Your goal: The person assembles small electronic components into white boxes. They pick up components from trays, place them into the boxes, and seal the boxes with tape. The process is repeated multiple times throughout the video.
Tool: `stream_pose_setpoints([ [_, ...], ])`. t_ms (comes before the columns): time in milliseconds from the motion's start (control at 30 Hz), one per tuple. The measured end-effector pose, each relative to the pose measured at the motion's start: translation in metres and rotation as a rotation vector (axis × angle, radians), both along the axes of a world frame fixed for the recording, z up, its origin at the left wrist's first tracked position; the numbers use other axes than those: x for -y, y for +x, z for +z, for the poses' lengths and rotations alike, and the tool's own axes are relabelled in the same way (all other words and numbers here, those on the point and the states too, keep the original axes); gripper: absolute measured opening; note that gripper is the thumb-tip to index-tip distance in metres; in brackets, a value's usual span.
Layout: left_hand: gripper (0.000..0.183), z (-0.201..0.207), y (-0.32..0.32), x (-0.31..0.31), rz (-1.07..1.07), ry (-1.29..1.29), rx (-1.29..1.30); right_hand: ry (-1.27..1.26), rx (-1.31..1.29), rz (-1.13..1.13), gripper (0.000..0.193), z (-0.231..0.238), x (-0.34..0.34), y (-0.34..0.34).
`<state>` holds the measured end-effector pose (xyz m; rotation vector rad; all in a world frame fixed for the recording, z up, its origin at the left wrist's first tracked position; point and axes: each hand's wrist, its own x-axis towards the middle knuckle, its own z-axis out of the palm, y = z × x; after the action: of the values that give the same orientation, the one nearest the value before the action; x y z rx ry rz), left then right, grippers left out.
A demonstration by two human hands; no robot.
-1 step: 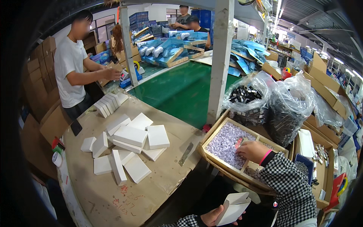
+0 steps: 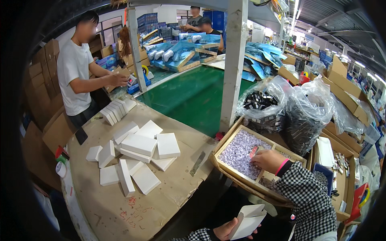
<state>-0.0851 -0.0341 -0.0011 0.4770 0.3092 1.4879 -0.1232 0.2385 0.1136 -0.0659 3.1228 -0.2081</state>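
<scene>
White, slanting lengthwise up rightward to its open end, a box point(image 2: 248, 223) fills the curled left hand point(image 2: 226, 229) off the table's point(image 2: 169, 184) right edge, while the bunched right hand point(image 2: 270, 160), hold unclear, meets a wooden tray point(image 2: 239, 172) of pale bits point(image 2: 241, 146).

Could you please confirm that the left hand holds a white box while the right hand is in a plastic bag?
Not quite: the head view shows the right hand in a wooden tray of small pale pieces, not a bag. The left hand does hold a white box.
</scene>
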Motion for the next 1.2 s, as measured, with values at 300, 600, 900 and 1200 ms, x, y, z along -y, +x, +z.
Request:
stream_pose_setpoints([
  [300, 0.104, 0.003, -0.015, 0.002, 0.034, -0.121, 0.028, -0.126, -0.267, -0.036, 0.014, 0.043, 0.012, 0.03],
  [600, 0.097, 0.015, -0.006, -0.023, 0.053, -0.103, -0.162, -0.312, -0.111, 0.195, 0.019, 0.068, 0.081, 0.124],
  [900, 0.097, 0.02, 0.041, -0.044, -0.114, -0.039, -0.144, -0.229, -0.082, 0.029, 0.029, 0.063, 0.087, 0.191],
  [1200, 0.1, 0.019, 0.062, -0.048, -0.19, -0.071, -0.086, -0.113, -0.181, -0.019, 0.022, 0.05, 0.087, 0.218],
])
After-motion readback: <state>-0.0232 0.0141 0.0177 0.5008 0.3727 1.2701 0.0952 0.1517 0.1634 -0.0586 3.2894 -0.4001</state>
